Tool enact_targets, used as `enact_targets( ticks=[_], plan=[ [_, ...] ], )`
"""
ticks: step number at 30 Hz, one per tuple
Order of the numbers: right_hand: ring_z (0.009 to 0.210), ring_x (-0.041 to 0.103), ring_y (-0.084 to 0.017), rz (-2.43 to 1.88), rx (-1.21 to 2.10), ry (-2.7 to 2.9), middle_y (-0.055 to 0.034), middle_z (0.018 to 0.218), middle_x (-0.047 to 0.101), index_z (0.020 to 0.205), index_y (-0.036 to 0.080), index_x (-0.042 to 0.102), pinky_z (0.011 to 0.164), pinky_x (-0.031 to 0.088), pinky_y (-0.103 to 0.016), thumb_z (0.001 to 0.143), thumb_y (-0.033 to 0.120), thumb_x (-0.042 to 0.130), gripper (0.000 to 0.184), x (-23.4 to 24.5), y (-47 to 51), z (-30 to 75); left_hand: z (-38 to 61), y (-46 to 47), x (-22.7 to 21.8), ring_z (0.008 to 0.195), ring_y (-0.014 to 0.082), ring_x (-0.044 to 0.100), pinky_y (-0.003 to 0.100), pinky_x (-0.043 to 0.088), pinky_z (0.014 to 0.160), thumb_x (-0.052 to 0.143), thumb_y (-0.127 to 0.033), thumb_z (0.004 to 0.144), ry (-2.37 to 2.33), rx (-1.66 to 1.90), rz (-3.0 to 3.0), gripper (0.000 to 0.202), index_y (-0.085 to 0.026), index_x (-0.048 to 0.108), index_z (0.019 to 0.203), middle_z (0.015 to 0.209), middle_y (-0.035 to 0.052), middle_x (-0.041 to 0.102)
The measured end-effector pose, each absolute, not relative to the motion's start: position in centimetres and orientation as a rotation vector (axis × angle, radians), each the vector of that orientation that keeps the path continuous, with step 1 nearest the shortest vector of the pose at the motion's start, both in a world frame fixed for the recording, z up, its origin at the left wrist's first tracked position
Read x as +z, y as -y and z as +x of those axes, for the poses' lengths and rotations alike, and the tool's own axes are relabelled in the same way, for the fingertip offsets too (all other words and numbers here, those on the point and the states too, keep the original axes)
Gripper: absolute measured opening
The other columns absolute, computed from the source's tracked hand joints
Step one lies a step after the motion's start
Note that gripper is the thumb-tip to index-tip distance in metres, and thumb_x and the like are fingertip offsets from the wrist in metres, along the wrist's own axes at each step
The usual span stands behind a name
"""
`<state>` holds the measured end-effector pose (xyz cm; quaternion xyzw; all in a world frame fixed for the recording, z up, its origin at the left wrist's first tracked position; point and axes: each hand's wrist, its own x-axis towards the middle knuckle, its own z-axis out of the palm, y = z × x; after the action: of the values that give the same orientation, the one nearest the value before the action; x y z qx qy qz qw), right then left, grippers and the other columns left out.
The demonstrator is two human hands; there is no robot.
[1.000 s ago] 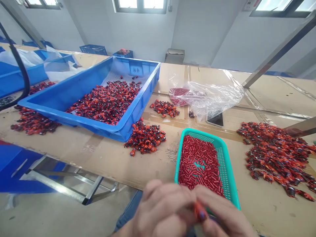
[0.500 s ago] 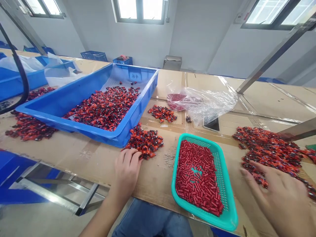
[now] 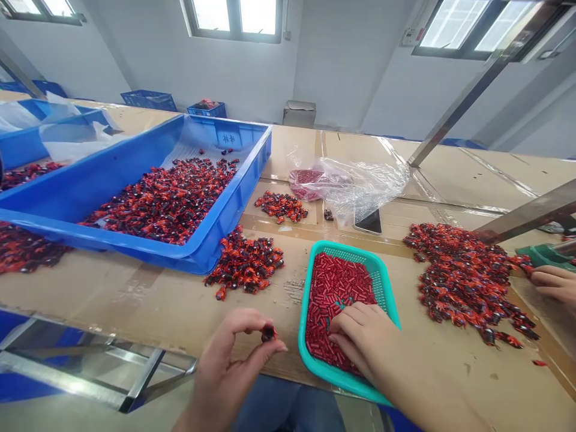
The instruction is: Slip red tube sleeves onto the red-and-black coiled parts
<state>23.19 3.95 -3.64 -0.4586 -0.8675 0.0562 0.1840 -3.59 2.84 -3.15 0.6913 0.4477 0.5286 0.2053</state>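
My left hand point(image 3: 236, 354), in front of the near pile, pinches a small black-and-red part point(image 3: 269, 333) between thumb and forefinger, its dark round end showing. Inside the green plastic basket point(image 3: 386, 288), my right hand point(image 3: 360, 336) reaches among short red tubes point(image 3: 328, 288). Its fingers are bent together at the surface of the tubes; whatever lies between the fingertips is hidden. A pile of black-and-red parts point(image 3: 247, 261) lies just beyond my left hand, against a corner of the blue tray.
The blue tray point(image 3: 198, 246) holds many similar parts. Another pile point(image 3: 468, 276) lies right of the basket, and a co-worker's hand point(image 3: 555, 282) is at the right edge beside a green tool point(image 3: 546, 257). Behind are a plastic bag point(image 3: 369, 186), a phone point(image 3: 369, 219) and a metal post point(image 3: 472, 90).
My left hand has drawn back from the near pile with a black-and-red part. My right hand has moved left from the right-hand pile into the basket. A co-worker's hand has appeared at right.
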Motion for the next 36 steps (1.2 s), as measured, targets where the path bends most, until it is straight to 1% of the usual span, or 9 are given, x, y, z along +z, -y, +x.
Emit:
enact_targets(
  ticks=[3, 6, 9, 12, 16, 21, 26, 31, 36],
  plan=[
    [0.075, 0.068, -0.020, -1.346, 0.293, 2.343, -0.0021, 0.083, 0.072, 0.091, 0.022, 0.063, 0.069, 0.052, -0.033, 0.103, 0.020, 0.055, 0.015, -1.8, -3.2, 22.7, -2.9, -2.4, -2.9, 0.082, 0.0129, 0.078, 0.018, 0.067, 0.075, 0.078, -0.022, 0.093, -1.157, 1.493, 1.766, 0.019, -0.025, 0.060, 0.100, 0.090, -0.0020, 0.074],
    [0.071, 0.068, -0.016, -1.307, 0.650, 2.063, -0.0001, 0.082, 0.070, 0.091, 0.023, 0.060, 0.063, 0.054, -0.027, 0.099, 0.014, 0.055, 0.013, 0.3, -2.0, 21.3, -2.4, -1.8, -2.5, 0.080, 0.0135, 0.078, 0.019, 0.068, 0.072, 0.076, -0.013, 0.092, -1.086, 1.482, 1.702, 0.023, -0.026, 0.057, 0.096, 0.091, -0.0023, 0.075],
    [0.075, 0.071, -0.015, -1.057, 0.817, 1.850, 0.0000, 0.085, 0.072, 0.095, 0.024, 0.062, 0.066, 0.059, -0.025, 0.088, 0.003, 0.058, 0.023, 1.6, -1.1, 19.5, -1.9, -1.3, -1.8, 0.080, 0.0136, 0.077, 0.020, 0.069, 0.069, 0.073, -0.010, 0.093, -1.008, 1.457, 1.675, 0.027, -0.026, 0.052, 0.092, 0.091, -0.0025, 0.075],
    [0.076, 0.071, -0.016, -0.848, 0.702, 1.817, -0.0022, 0.084, 0.073, 0.099, 0.023, 0.064, 0.070, 0.061, -0.029, 0.083, -0.001, 0.064, 0.029, 1.8, -0.8, 17.9, -1.4, -0.9, -1.1, 0.080, 0.0126, 0.076, 0.020, 0.067, 0.070, 0.070, -0.010, 0.095, -0.969, 1.466, 1.731, 0.028, -0.025, 0.047, 0.087, 0.090, -0.0024, 0.075],
    [0.072, 0.066, -0.016, -0.866, 0.527, 1.856, -0.0030, 0.080, 0.069, 0.095, 0.022, 0.066, 0.064, 0.060, -0.029, 0.083, 0.000, 0.067, 0.025, 1.6, -0.8, 16.9, -1.6, -0.5, -0.7, 0.077, 0.0135, 0.075, 0.024, 0.065, 0.068, 0.065, -0.002, 0.094, -0.962, 1.473, 1.873, 0.032, -0.024, 0.045, 0.082, 0.090, -0.0003, 0.078],
    [0.068, 0.064, -0.015, -0.883, 0.518, 1.862, -0.0017, 0.077, 0.068, 0.093, 0.023, 0.064, 0.060, 0.059, -0.028, 0.083, 0.000, 0.065, 0.025, 1.5, -0.5, 17.0, -2.1, -0.2, -1.0, 0.067, 0.0135, 0.071, 0.025, 0.060, 0.057, 0.063, 0.006, 0.088, -0.978, 1.424, 2.059, 0.037, -0.023, 0.043, 0.077, 0.095, 0.0026, 0.082],
    [0.067, 0.065, -0.015, -0.893, 0.463, 1.890, -0.0011, 0.075, 0.069, 0.095, 0.022, 0.062, 0.062, 0.061, -0.028, 0.079, -0.004, 0.064, 0.031, 1.4, -0.1, 17.3, -1.6, -0.2, -1.0, 0.068, 0.0134, 0.074, 0.028, 0.061, 0.061, 0.063, 0.007, 0.088, -1.003, 1.402, 2.176, 0.038, -0.022, 0.044, 0.073, 0.089, 0.0017, 0.083],
    [0.066, 0.066, -0.014, -0.879, 0.460, 1.913, 0.0000, 0.074, 0.069, 0.095, 0.022, 0.061, 0.062, 0.061, -0.027, 0.078, -0.003, 0.064, 0.030, 1.5, -0.1, 17.6, -1.3, 0.1, -0.8, 0.065, 0.0132, 0.075, 0.028, 0.061, 0.059, 0.064, 0.007, 0.087, -1.006, 1.465, 2.215, 0.036, -0.022, 0.046, 0.075, 0.085, 0.0019, 0.083],
    [0.065, 0.064, -0.013, -0.864, 0.456, 1.931, 0.0000, 0.074, 0.068, 0.095, 0.021, 0.059, 0.063, 0.058, -0.026, 0.079, -0.004, 0.063, 0.030, 1.4, 0.3, 17.4, -1.3, 0.1, -0.7, 0.065, 0.0124, 0.075, 0.026, 0.061, 0.057, 0.063, 0.005, 0.089, -1.019, 1.426, 2.258, 0.036, -0.022, 0.047, 0.073, 0.084, 0.0015, 0.083]
  ],
)
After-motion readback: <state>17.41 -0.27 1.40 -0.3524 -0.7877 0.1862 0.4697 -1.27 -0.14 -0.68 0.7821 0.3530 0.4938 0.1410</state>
